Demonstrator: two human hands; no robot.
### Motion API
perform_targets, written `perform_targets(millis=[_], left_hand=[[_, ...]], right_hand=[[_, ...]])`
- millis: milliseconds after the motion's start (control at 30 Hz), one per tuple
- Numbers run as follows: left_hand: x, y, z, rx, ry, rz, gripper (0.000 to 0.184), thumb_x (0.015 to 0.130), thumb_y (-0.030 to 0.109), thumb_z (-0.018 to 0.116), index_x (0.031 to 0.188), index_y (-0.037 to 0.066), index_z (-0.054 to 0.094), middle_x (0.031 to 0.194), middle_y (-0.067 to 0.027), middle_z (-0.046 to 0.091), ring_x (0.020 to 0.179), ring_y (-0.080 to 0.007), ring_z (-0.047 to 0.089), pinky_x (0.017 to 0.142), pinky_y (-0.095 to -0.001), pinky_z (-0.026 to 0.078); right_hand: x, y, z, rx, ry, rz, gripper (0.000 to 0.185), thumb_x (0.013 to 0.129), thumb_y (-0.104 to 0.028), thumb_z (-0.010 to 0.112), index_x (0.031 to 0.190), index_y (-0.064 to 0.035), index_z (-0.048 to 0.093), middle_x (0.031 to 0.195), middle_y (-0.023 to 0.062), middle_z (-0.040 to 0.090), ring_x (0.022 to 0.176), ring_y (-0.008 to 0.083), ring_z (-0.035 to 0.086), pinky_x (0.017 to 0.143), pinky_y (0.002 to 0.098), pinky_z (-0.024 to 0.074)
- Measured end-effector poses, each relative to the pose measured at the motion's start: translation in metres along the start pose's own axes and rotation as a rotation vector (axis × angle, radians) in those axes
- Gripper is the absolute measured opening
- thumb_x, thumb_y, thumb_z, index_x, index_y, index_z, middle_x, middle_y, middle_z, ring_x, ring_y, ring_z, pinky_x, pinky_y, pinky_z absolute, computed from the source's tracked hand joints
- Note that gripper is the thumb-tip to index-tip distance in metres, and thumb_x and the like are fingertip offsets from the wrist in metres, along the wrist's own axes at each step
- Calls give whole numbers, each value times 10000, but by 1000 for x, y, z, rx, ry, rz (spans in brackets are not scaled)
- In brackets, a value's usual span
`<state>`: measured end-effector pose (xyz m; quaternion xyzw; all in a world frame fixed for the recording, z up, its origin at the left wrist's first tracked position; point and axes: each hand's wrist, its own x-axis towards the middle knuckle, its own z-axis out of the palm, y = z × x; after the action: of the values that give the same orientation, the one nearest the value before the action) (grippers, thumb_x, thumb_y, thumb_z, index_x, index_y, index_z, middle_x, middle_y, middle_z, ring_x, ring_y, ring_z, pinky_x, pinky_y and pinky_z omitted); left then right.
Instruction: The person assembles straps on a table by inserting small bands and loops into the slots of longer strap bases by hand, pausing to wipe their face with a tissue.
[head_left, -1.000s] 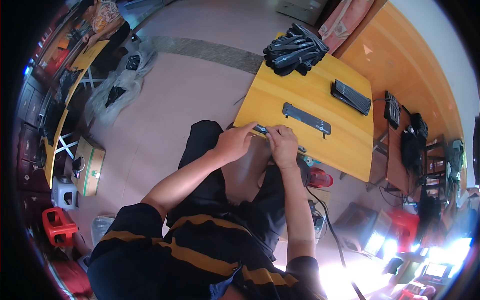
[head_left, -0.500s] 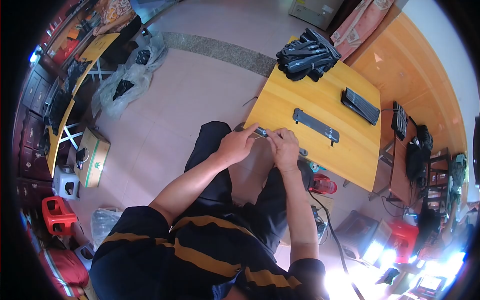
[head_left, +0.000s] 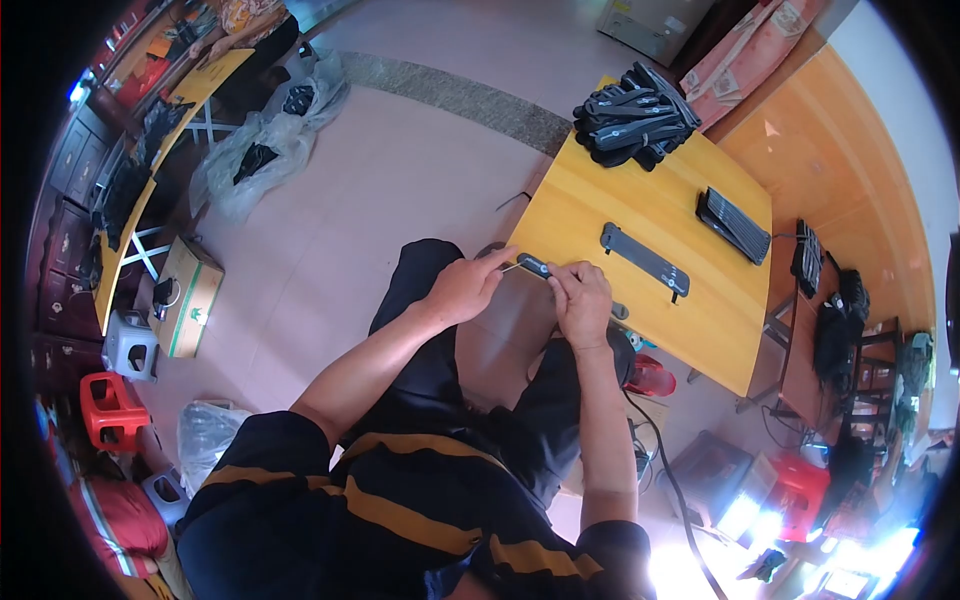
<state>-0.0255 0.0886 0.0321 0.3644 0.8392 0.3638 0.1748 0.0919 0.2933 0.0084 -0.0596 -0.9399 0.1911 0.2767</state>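
At the near edge of the yellow table (head_left: 560, 215), a small dark strip with a pale round mark (head_left: 536, 265) is pinched in my right hand (head_left: 583, 300), thumb and fingers closed on its right end. My left hand (head_left: 465, 288) is closed at the strip's left end, where a thin tan strand (head_left: 511, 267) shows at its fingertips; whether it is a band or a stick I cannot tell. A longer dark strap-like piece (head_left: 645, 262) lies flat on the table, right of my hands. A small grey rounded end (head_left: 620, 311) shows at the table edge beside my right hand.
Bundled dark strips (head_left: 635, 118) are heaped at the table's far end, and a neat stack (head_left: 733, 226) lies on its right side. A black cable (head_left: 665, 470) hangs at my right. Another person (head_left: 245, 25) sits at a table far left, near plastic bags (head_left: 265, 150).
My right hand has shifted slightly right with the small strip, showing more of its face. The strand now stretches from the strip's left end to my left fingertips. The whole view has shifted slightly.
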Motion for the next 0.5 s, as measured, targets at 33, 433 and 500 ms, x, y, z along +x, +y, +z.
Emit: perform_targets(millis=[33,433,500], left_hand=[[1,0,-1,-8,-31,-5,471,1002,145,520,1473,158,530,920,-217,723,843,-416,699,801,-519,553],[4,0,4,24,-25,35,442,974,126,543,1410,166,603,983,-208,729,897,-405,702,831,-513,556],[4,0,5,19,-15,39,440,971,127,546,1406,162,604,986,-207,730,896,-405,702,829,-513,556]], right_hand=[[0,0,0,11,-5,7,235,832,-155,777,1067,-141,790,918,50,634,905,266,617,787,418,483],[8,-5,9,112,64,-62,262,838,-121,748,1099,-101,753,1075,92,646,979,303,629,852,435,492],[10,-10,19,120,60,-76,254,836,-116,750,1089,-98,756,1054,90,652,971,305,630,853,439,491]])
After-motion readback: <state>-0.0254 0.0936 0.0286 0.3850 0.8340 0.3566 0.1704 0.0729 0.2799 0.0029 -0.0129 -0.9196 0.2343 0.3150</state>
